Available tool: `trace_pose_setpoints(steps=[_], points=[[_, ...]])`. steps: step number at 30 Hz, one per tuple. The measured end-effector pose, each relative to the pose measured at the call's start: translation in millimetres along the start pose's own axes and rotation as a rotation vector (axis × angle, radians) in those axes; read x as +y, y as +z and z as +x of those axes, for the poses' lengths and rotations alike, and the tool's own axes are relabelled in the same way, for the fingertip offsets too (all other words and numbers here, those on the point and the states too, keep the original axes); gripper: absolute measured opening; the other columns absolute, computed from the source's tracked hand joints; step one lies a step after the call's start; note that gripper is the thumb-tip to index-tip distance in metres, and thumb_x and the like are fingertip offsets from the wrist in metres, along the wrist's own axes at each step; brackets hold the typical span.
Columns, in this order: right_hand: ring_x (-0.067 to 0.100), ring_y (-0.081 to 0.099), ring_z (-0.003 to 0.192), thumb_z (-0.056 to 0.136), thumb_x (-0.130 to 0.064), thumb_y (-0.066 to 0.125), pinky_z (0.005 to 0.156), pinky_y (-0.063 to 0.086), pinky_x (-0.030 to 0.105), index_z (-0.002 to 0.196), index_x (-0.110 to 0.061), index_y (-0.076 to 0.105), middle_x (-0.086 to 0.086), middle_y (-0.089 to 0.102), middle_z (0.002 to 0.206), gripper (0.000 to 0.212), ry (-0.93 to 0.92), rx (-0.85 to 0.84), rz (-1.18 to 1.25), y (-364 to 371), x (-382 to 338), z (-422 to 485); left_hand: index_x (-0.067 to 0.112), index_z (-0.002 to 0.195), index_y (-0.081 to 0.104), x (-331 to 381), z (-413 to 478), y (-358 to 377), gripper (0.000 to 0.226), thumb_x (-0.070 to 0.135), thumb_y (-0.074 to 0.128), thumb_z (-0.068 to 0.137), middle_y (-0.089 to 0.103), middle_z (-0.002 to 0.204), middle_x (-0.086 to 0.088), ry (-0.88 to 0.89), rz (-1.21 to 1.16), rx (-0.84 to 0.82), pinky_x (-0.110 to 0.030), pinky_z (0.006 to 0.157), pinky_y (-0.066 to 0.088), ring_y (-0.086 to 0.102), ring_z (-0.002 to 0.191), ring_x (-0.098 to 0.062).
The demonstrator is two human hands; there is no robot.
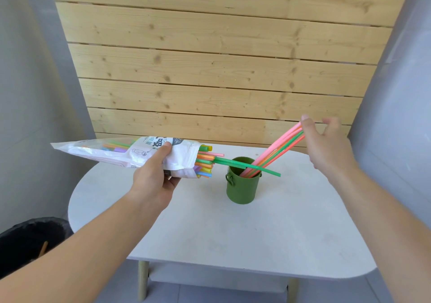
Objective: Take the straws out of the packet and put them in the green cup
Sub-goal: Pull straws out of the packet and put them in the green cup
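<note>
My left hand [155,176] grips a white printed packet [121,153] and holds it level above the table, its open mouth pointing right. Several coloured straws [206,160] stick out of the mouth. One long green straw [247,166] juts out of it across the top of the green cup [242,188]. The cup stands upright mid-table and holds several pink, orange and green straws [277,150] that lean to the right. My right hand [326,144] is at their upper ends with its fingers spread; the thumb touches the tips.
The white oval table [210,228] has wooden legs and a shelf below. A wall of wooden planks [221,69] stands behind it. A black bin [30,239] sits on the floor at the lower left.
</note>
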State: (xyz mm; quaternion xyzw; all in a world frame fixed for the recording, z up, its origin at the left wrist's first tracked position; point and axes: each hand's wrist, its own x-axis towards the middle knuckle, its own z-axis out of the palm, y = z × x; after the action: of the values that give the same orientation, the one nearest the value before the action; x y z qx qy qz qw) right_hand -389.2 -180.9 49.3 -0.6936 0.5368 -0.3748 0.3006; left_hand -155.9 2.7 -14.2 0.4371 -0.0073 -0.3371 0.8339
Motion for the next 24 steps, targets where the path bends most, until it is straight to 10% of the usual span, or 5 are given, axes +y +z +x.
trace_pose_setpoints(steps=[6, 13, 17, 24], points=[[0.030, 0.050, 0.082, 0.098, -0.057, 0.034, 0.073, 0.037, 0.038, 0.114, -0.018, 0.053, 0.002, 0.064, 0.084, 0.046, -0.255, 0.290, -0.185, -21, -23, -36, 0.013, 0.132, 0.064, 3, -6, 4, 0.041, 0.017, 0.075, 0.092, 0.076, 0.125, -0.006, 0.010, -0.017, -0.016, -0.039, 0.090, 0.061, 0.072, 0.116, -0.021], [0.029, 0.066, 0.075, 0.086, -0.077, 0.031, 0.072, 0.056, 0.042, 0.092, -0.032, 0.056, 0.001, 0.066, 0.083, 0.052, -0.080, -0.279, 0.014, 25, -35, -81, 0.014, 0.131, 0.064, 15, -16, 12, 0.042, 0.020, 0.077, 0.091, 0.076, 0.125, -0.004, 0.055, -0.048, 0.019, -0.032, 0.078, 0.064, 0.072, 0.115, -0.018], [0.019, 0.060, 0.049, 0.088, -0.062, 0.057, 0.048, 0.046, 0.031, 0.097, -0.021, 0.062, 0.011, 0.070, 0.087, 0.042, 0.102, -0.415, 0.414, 50, -36, -90, 0.017, 0.130, 0.064, 8, -30, 18, 0.041, 0.019, 0.076, 0.091, 0.077, 0.118, -0.001, 0.086, 0.016, 0.014, -0.026, 0.066, 0.063, 0.074, 0.105, -0.016], [0.011, 0.056, 0.050, 0.087, -0.018, 0.075, 0.050, 0.045, 0.026, 0.095, -0.004, 0.070, 0.005, 0.063, 0.065, 0.017, 0.034, -0.458, 0.612, 68, -34, -98, 0.020, 0.130, 0.066, 3, -37, 24, 0.043, 0.017, 0.078, 0.090, 0.078, 0.112, 0.002, 0.127, 0.047, 0.021, -0.024, 0.060, 0.060, 0.074, 0.089, -0.011]])
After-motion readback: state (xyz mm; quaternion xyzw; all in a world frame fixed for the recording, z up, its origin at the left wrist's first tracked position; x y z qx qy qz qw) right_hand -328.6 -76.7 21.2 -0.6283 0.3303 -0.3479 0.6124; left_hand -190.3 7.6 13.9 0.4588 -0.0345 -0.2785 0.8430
